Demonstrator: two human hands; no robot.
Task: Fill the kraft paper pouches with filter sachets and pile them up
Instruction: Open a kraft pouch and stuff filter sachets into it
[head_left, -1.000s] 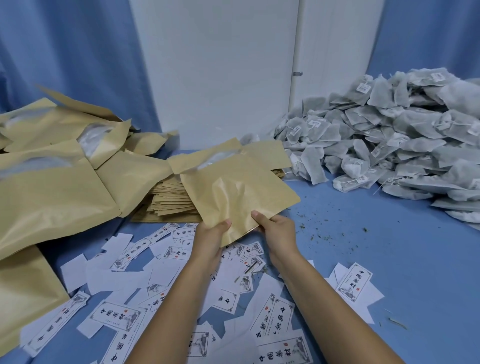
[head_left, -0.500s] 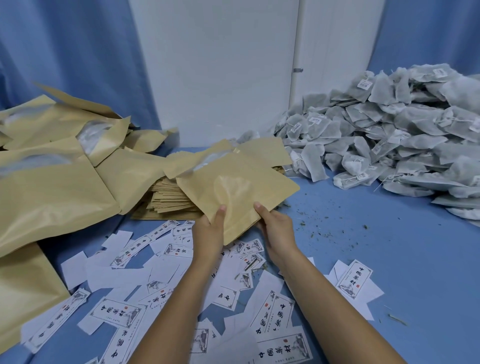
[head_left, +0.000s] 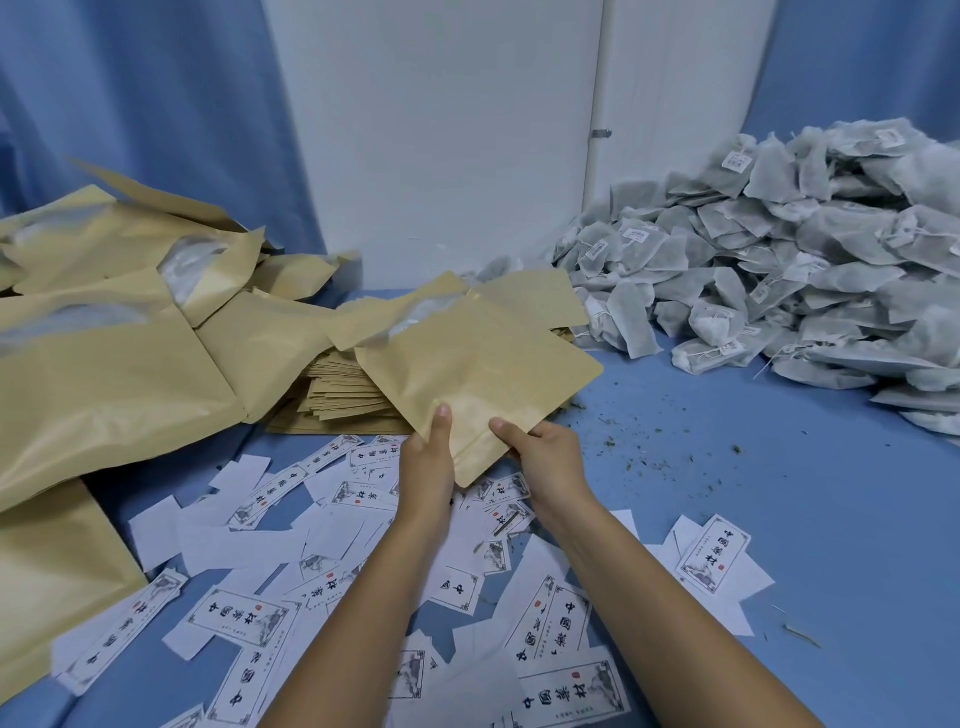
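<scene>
— What are the hands doing?
— Both are on one kraft paper pouch (head_left: 483, 374). The left hand (head_left: 428, 462) pinches it near its closest corner, thumb flat on the top face and fingers tucked beneath. The right hand (head_left: 545, 457) pinches the same corner from the other side, thumb on top, fingers curled under.
— Where is the pouch?
— Held up in the middle, above the blue table (head_left: 779, 519), over the near edge of a stack of flat pouches (head_left: 343, 395). It is turned cornerwise, one corner pointing back at the person.
— How does it look?
— Tan, smooth and fairly flat, with a soft sheen. Whether anything is inside, I cannot tell.
— And around it?
— A heap of grey filter sachets (head_left: 779, 270) lies at the right, well apart from the hands. At the left is a loose pile of pouches (head_left: 104, 374), some showing a clear window. Printed white labels (head_left: 311, 545) lie scattered under the forearms, and dark crumbs (head_left: 649, 441) speckle the table beside the right hand
</scene>
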